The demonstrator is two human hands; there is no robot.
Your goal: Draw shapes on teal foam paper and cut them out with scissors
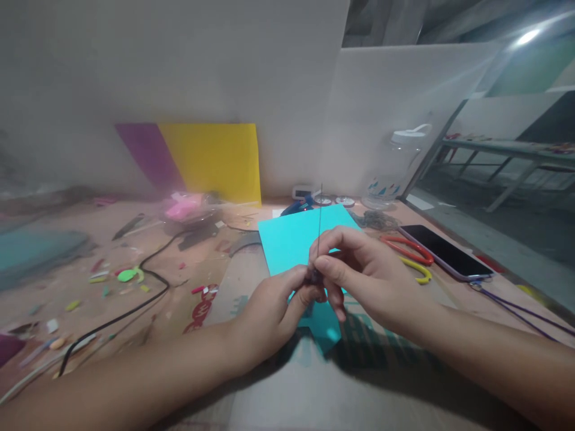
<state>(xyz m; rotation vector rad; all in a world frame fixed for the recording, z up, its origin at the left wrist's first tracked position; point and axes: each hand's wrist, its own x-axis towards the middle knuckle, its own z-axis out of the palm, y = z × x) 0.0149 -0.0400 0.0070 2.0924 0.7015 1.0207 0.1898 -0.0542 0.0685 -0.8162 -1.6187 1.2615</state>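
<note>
**Both hands pinch above the turquoise sheet**

Over the turquoise sheet [296, 233], the right hand [363, 272] closes thumb and fingers on a thin wire [320, 221], which stands nearly upright. The left hand [281, 299], also above the sheet, grips a small dark piece [315, 276] at the wire's lower end; its shape is mostly hidden by the fingers. Right of the sheet lie a red loop handle [427, 260], a yellow curved handle [423, 279] and a phone [444, 251]. Behind it, to the right, stands a clear bottle [390, 167]; left of it runs a black cable [157, 293].
</note>
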